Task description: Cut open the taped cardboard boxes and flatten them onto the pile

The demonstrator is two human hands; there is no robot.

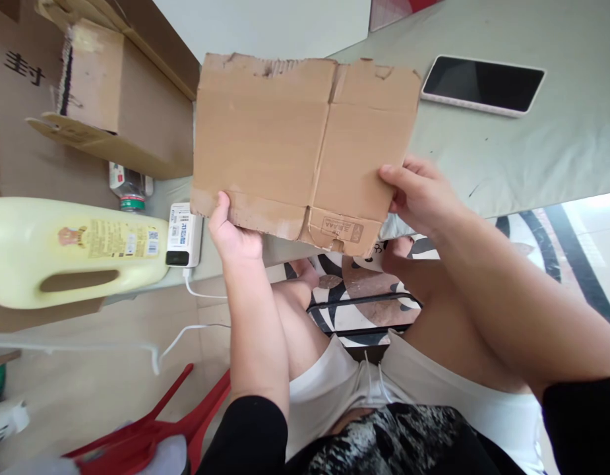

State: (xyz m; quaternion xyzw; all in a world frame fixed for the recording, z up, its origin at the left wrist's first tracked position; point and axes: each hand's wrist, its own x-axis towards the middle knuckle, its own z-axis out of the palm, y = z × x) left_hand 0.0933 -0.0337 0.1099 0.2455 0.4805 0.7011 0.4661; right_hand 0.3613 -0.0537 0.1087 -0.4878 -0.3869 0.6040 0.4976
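Both of my hands hold up a flattened cardboard box (265, 138), creased and with torn, scuffed upper edges. Printed marks show near its lower right corner. My left hand (234, 231) grips the lower left edge, its thumb on the front face and its fingers hidden behind. On the right edge, my right hand (421, 191) pinches the cardboard between thumb and fingers. The sheet is tilted slightly, above the front edge of the cloth-covered table (492, 158).
A phone (484, 84) lies at the right. To the left are an assembled cardboard box (151, 105), a plastic bottle (131, 188), a large yellow jug (77, 254) and a white power bank (184, 231) with a cable. Below stands a red chair (156, 422).
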